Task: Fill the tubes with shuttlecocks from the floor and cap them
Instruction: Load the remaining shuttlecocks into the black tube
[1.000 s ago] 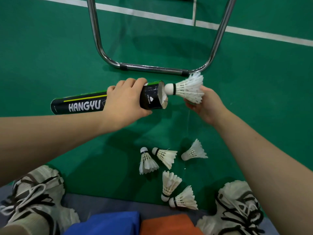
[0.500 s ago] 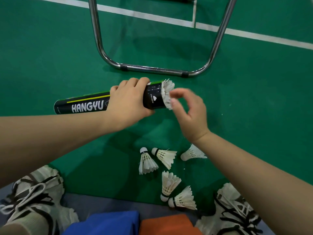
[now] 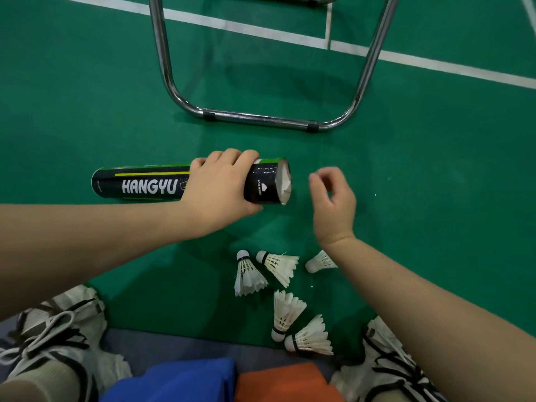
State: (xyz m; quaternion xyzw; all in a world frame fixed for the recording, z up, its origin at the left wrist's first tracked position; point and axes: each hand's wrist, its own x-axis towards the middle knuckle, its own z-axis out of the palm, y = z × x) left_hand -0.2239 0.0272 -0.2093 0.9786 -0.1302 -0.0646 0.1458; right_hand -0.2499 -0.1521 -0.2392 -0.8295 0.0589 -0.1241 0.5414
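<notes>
Item: black tube [image 3: 150,184] marked HANGYU, lying roughly level above the green court floor [image 3: 87,97], open mouth pointing to the person's right. Holder: left hand [image 3: 220,192], fingers wrapped over the top of the barrel and thumb beneath, clamped near the open end. Contents: a pale edge shows just inside the mouth, probably the feathers of a loaded shuttlecock; how many are inside cannot be told. Right hand [image 3: 333,204]: just beside the mouth but apart from it, fingers loosely curled, holding nothing. Loose stock: five shuttlecocks [image 3: 249,274] on the floor below the hands, between the shoes [image 3: 58,338], in a close cluster; one of them [image 3: 320,262] is partly hidden by the right forearm. Cap: none in view. Surroundings: chrome chair frame [image 3: 261,118] standing beyond the tube, white line [image 3: 246,27] farther off. Step in hand, by judgement: filling, between one insertion and the next pickup. Next move calls for the right hand to drop to the cluster, pinch one shuttlecock by its skirt, turn it cork-first toward the mouth, and slide it in while the left hand keeps the tube level.
</notes>
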